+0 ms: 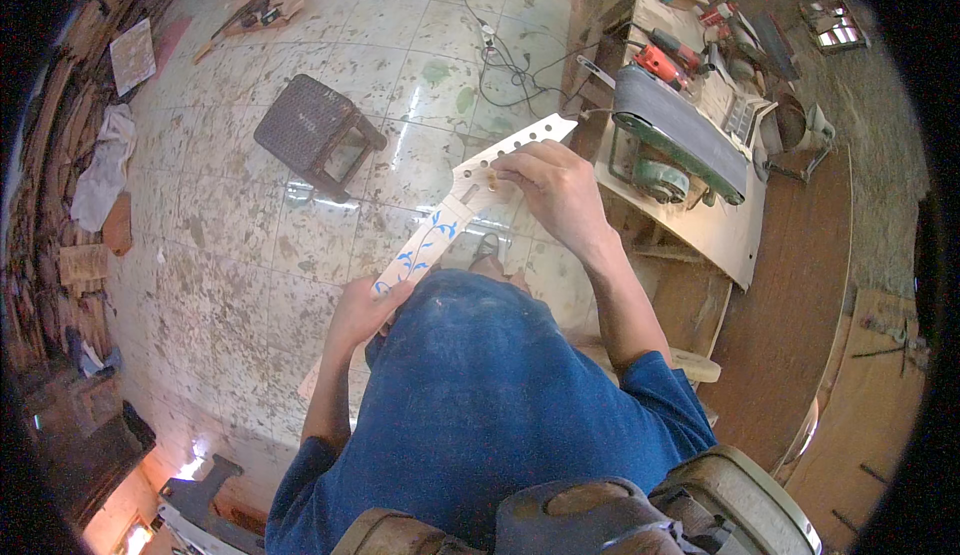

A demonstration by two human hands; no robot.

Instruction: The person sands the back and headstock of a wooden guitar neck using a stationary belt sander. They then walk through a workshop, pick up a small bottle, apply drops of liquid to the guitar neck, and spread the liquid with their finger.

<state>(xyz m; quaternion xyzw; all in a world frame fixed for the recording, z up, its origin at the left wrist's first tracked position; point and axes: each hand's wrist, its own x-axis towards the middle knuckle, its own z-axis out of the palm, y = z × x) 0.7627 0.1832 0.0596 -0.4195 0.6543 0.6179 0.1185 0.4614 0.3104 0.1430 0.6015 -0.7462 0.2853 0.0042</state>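
A pale wooden guitar neck [432,240] slants across my lap, its headstock pointing to the upper right. Blue vine-and-leaf shapes run along its fingerboard, and a row of round holes lines the headstock [515,150]. My left hand [365,310] is wrapped round the neck below the blue leaves; the neck's lower end is mostly hidden by my arm and shirt. Over the headstock's near edge, the fingers of my right hand [545,180] are pinched together. A small brownish bit shows at their tips, too small to name.
A dark woven-top stool [310,130] stands ahead on the stained tile floor [220,255]. At right, a belt sander [680,125] and a red power tool [660,65] sit on a workbench [725,240]. Cables [505,65] trail across the floor; stacked wood lines the left side.
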